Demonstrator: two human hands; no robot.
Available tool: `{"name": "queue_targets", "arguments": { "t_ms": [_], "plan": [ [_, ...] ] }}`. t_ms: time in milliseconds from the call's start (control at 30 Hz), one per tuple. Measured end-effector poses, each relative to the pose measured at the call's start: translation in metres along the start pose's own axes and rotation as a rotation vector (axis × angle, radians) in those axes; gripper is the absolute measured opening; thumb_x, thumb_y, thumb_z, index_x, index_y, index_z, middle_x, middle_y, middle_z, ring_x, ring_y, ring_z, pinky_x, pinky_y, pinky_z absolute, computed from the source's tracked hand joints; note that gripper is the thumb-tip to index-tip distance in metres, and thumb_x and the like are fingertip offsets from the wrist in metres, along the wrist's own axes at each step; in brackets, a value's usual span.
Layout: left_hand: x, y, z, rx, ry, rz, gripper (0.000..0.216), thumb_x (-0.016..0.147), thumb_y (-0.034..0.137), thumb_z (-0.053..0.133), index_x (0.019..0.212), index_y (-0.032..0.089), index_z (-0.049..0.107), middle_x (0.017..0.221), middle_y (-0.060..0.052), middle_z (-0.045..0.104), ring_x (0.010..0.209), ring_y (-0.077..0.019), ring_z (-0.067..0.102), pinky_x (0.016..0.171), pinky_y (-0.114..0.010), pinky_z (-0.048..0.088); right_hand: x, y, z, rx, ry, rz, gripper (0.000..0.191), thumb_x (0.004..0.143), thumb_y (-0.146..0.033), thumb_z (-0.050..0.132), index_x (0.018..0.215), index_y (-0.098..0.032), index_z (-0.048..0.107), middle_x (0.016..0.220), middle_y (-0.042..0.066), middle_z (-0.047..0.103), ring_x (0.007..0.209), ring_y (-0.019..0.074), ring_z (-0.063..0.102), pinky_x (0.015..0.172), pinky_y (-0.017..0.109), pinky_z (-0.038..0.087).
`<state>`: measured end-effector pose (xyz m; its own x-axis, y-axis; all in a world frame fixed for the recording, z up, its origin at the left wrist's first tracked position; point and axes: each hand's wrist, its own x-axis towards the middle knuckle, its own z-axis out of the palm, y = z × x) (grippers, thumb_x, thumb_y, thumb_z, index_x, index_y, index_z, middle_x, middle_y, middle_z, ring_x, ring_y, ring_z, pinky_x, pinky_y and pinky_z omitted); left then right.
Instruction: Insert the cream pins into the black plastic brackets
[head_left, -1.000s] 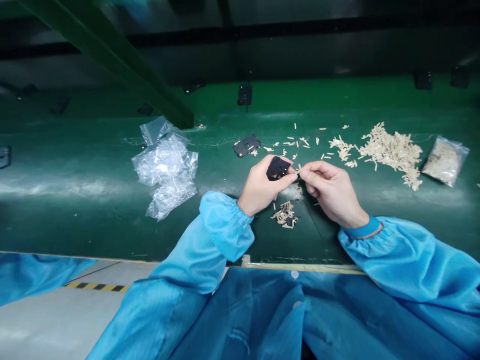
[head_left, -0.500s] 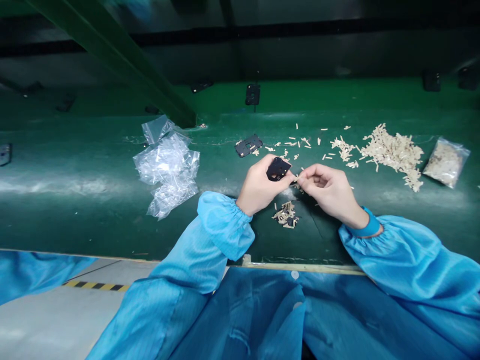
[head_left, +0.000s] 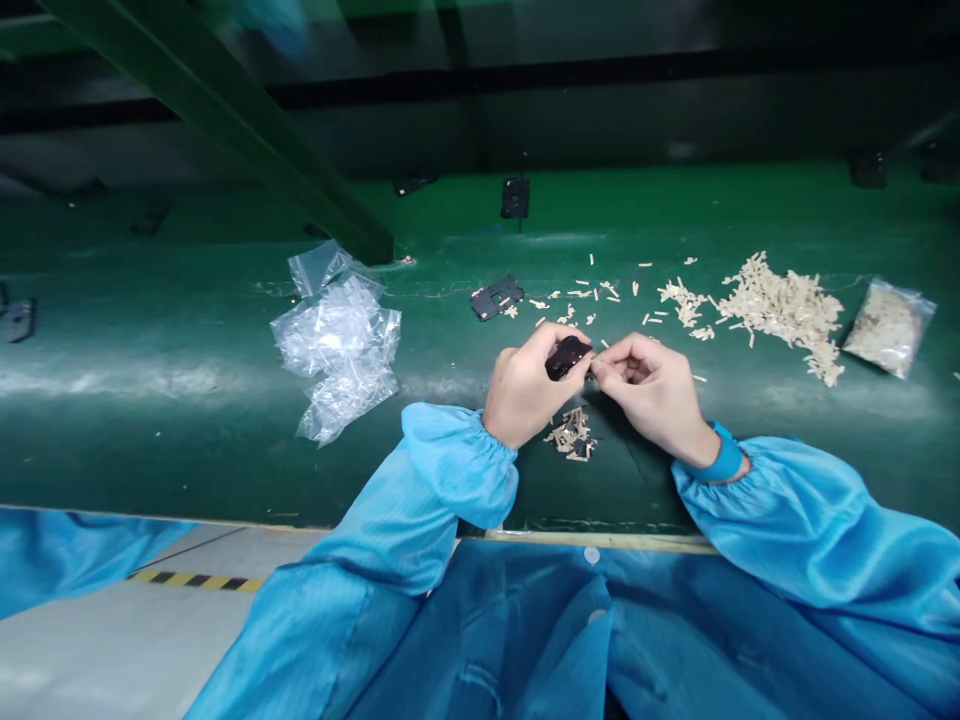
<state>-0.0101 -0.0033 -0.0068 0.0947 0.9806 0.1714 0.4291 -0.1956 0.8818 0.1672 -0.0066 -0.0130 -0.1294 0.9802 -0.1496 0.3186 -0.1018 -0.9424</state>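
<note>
Above a green worktable (head_left: pixel 210 450), the left hand (head_left: pixel 526 385) grips a freshly tilted, flat black plate (head_left: pixel 568 358), likely easing access for the right hand (head_left: pixel 654 388), fingertips pinched, contents unclear.

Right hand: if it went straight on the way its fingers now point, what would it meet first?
Probably the left hand or the black part it holds, just ahead of the right hand; depth leaves their order unclear.

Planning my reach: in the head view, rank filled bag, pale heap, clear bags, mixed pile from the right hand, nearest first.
1. Mixed pile: left of the right hand
2. Pale heap: right
3. Filled bag: far right
4. Clear bags: far left
</note>
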Motion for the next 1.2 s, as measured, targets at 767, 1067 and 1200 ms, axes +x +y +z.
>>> {"name": "queue_targets", "arguments": {
  "t_ms": [767, 1067, 1200],
  "plan": [
    [0.01, -0.013, -0.001, -0.384, -0.131, -0.312, 0.033, 0.082, 0.032, 0.074, 0.103, 0.008, 0.064, 0.093, -0.006, 0.069, 0.086, -0.0106, 0.064, 0.082, -0.024, 0.053, 0.003, -0.004, -0.006, -0.007, -0.031, 0.02, 0.034, 0.087, -0.042, 0.069, 0.089, -0.009, 0.063, 0.078, 0.007, 0.061, 0.065, 0.0088, 0.05, 0.059, 0.025, 0.041],
    [0.008, -0.006, -0.001, -0.363, -0.091, -0.272, 0.031, 0.081, 0.025, 0.071, 0.104, 0.007, 0.064, 0.086, -0.003, 0.068, 0.081, -0.009, 0.065, 0.079, -0.02, 0.054, -0.002, -0.003, -0.004, -0.395, 0.105, -0.578, 0.016, 0.087, -0.012, 0.068, 0.103, -0.015, 0.069, 0.09, 0.0, 0.061, 0.066, 0.0018, 0.047, 0.061, 0.019, 0.042],
    [0.006, -0.008, 0.003, -0.318, -0.069, -0.178, 0.028, 0.081, 0.024, 0.072, 0.104, 0.009, 0.065, 0.092, -0.003, 0.07, 0.079, -0.006, 0.065, 0.076, -0.015, 0.053, -0.001, -0.003, -0.002, -0.39, 0.138, -0.542, 0.007, 0.087, -0.012, 0.065, 0.093, -0.014, 0.069, 0.084, 0.0, 0.061, 0.066, 0.003, 0.048, 0.061, 0.02, 0.042]
  ]
}}
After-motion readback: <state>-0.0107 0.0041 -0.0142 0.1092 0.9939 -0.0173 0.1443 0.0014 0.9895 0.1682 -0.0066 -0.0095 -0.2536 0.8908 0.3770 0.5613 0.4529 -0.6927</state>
